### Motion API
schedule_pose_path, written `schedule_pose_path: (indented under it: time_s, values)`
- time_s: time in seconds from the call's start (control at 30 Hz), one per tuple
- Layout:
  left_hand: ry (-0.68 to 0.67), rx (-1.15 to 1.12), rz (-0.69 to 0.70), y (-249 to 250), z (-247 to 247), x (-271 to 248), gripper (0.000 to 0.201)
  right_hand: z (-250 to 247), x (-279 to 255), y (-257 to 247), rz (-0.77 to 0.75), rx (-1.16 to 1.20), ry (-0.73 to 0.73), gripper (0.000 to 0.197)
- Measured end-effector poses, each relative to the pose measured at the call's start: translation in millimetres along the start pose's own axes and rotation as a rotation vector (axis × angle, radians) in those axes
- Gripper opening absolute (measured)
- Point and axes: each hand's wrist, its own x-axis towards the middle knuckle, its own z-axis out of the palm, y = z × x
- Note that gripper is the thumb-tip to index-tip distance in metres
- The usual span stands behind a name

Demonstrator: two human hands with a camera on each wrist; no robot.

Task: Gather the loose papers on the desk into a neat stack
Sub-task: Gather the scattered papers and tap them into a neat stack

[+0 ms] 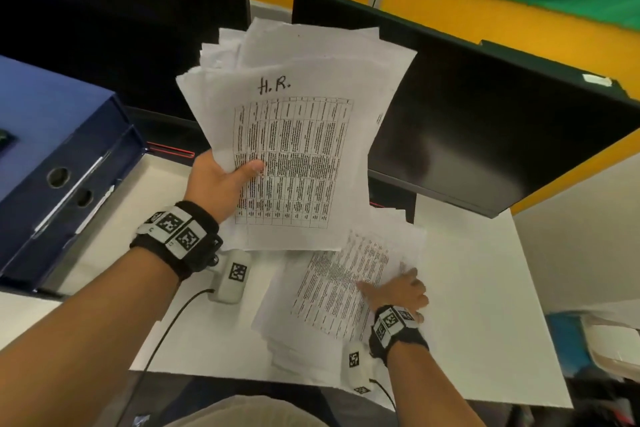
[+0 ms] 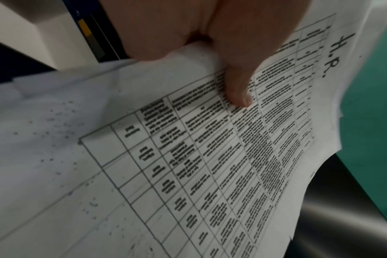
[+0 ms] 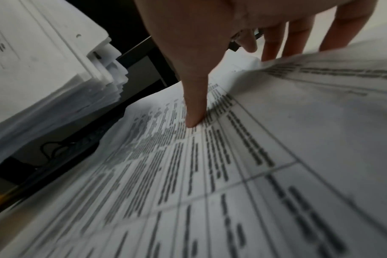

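Note:
My left hand [image 1: 221, 180] holds a thick, uneven bundle of printed papers [image 1: 298, 135] up above the desk, thumb across the top sheet marked "H.R." and fingers hidden behind. The wrist view shows that thumb [image 2: 236, 83] pressed on the table print of the held bundle [image 2: 210, 157]. Lower right, a smaller pile of loose printed sheets [image 1: 332, 295] lies on the white desk [image 1: 485, 305]. My right hand [image 1: 394, 288] grips that pile's right edge, thumb [image 3: 194, 108] on top and fingers [image 3: 274, 45] curled under the lifted sheets [image 3: 232, 174].
Two dark monitors [image 1: 485, 135] stand at the back of the desk. A blue ring binder [image 1: 59, 163] lies at the left. The held bundle's edge [image 3: 55, 78] hangs at upper left in the right wrist view. A chair or bin [image 1: 595, 343] stands off the desk's right side.

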Motion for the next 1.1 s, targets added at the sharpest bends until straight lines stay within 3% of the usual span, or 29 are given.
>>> schedule_pose_path:
  time_s: [0.2, 0.47, 0.63, 0.73, 0.87, 0.97, 1.1]
  values:
    - [-0.007, -0.022, -0.011, 0, -1, -1, 0.037, 2, 9, -4, -0.042, 0.145, -0.103, 0.130]
    - [-0.055, -0.052, -0.108, -4, 1, -4, 0.035, -12, -2, -8, -0.102, 0.423, -0.080, 0.061]
    - [-0.111, -0.018, -0.330, -34, 16, -13, 0.035, -83, -20, -2, -0.333, 0.439, 0.092, 0.023]
    - [-0.191, 0.132, -0.457, -63, 22, -17, 0.041, -139, -36, -4, -0.455, 0.403, 0.287, 0.030]
    - [-0.256, 0.328, -0.598, -92, 33, -24, 0.038, -200, -73, -12, -0.652, 0.613, 0.349, 0.036]
    - [-0.247, 0.371, -0.622, -99, 41, -32, 0.043, -212, -88, -21, -0.744, 0.815, 0.216, 0.038]
    - [-0.211, 0.330, -0.631, -96, 41, -35, 0.036, -162, -49, -35, -0.566, 0.854, -0.090, 0.049]
